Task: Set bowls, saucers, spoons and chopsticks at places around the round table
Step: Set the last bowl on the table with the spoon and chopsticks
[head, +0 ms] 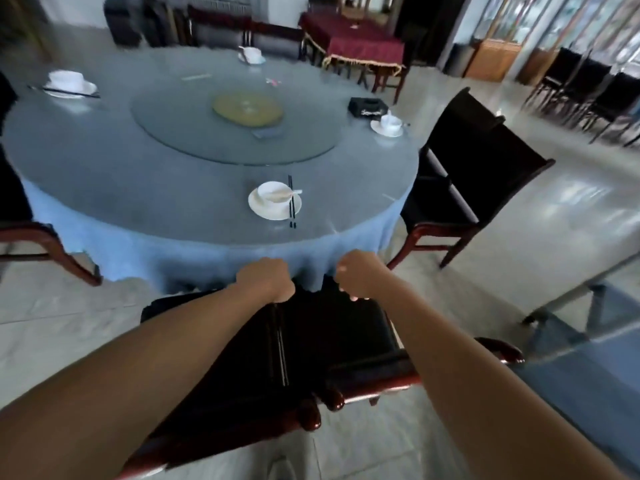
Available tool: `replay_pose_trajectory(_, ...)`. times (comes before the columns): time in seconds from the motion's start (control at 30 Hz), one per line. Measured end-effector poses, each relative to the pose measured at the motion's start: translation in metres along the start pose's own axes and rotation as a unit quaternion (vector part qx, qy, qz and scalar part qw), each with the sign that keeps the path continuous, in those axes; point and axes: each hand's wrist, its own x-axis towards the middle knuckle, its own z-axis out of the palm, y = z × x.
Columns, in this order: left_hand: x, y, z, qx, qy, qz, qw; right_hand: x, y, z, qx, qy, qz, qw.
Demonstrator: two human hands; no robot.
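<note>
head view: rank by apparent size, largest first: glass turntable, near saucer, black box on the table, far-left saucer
1. glass turntable, by far the largest.
2. near saucer.
3-4. far-left saucer and black box look about alike; not ranked. Both lie farther from the camera than the near saucer, so true sizes may differ.

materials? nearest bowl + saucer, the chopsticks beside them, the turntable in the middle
Bowl and saucer: white, glossy, probably glazed ceramic. Chopsticks: thin, black, likely plastic or lacquered wood; too blurred to tell. Turntable: clear and reflective with the table showing through, apparently glass.
</note>
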Motion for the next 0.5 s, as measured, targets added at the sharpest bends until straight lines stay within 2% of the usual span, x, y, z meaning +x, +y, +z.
replay_pose_trajectory(0.07, 0.035, 0.003, -0.003, -0.019, 0.003, -0.015, 1.0, 0.034, 0.022, -0.002, 0.023, -0.008, 0.006, 1.0)
replay_pose_trajectory(0.13, 0.076, 0.002, -0.002, -0.056, 0.03, -0.034, 0.997, 0.073, 0.043, -0.005, 0.112, -0.015, 0.041, 0.993)
replay_pose_trajectory(0.27, 0.158, 0.007, 0.002, -0.14, 0.041, -0.095, 0.985, 0.162, 0.078, -0.004, 0.319, -0.005, 0.097, 0.943)
replay_pose_trajectory(0.37, 0.228, 0.011, 0.018, -0.215, 0.081, -0.137, 0.963, 0.244, 0.088, 0.005, 0.405, 0.027, 0.092, 0.909)
replay_pose_trajectory(0.5, 0.304, -0.007, 0.046, -0.3, 0.203, -0.216, 0.907, 0.344, 0.089, 0.037, 0.457, 0.083, 0.09, 0.881)
